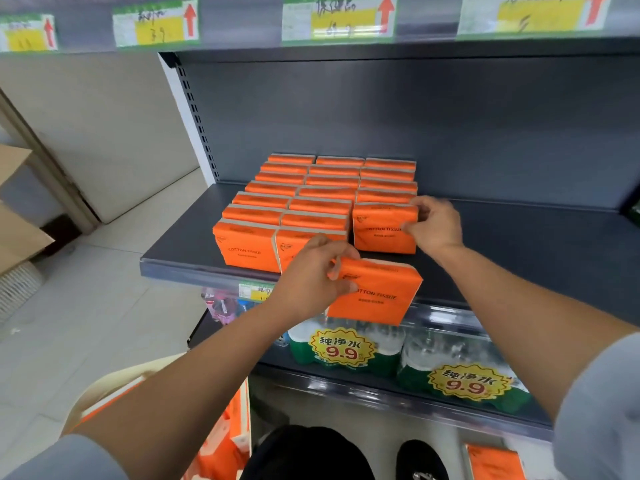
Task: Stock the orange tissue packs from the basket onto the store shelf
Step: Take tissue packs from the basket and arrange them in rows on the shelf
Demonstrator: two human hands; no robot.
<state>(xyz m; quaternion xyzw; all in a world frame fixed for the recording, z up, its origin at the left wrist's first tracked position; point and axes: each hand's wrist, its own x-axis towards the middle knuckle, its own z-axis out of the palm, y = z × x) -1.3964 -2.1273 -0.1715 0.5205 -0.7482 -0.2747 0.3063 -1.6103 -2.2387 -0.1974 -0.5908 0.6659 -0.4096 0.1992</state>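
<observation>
The left hand (311, 275) pinches one orange pack (375, 292) by its corner, above the shelf (180, 251) edge. The right hand (434, 225) grips the front pack (381, 230) on the shelf. That corner pinch may slip, and the pack could fall.

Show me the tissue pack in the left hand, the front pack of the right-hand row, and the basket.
Held tissue pack (375, 294), head view, on its orange front face.
Front pack of right row (381, 230), head view, on its front face.
Basket (114, 386), head view, on its cream rim.
</observation>
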